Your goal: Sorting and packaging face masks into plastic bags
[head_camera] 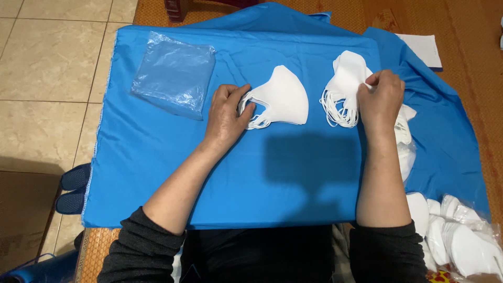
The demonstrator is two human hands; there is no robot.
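Lying against left hand (226, 112): mask stack (283, 97)

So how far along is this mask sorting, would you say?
Early, it seems. One small stack of white masks lies squared under the left hand. The right hand is picking at a second stack. The clear plastic bags lie flat with nothing visible inside, and many loose masks wait at the lower right.

The right hand (380, 99) hides part of 1 white mask stack (346, 86), and the bottom-right edge cuts off the bagged masks (466, 238).
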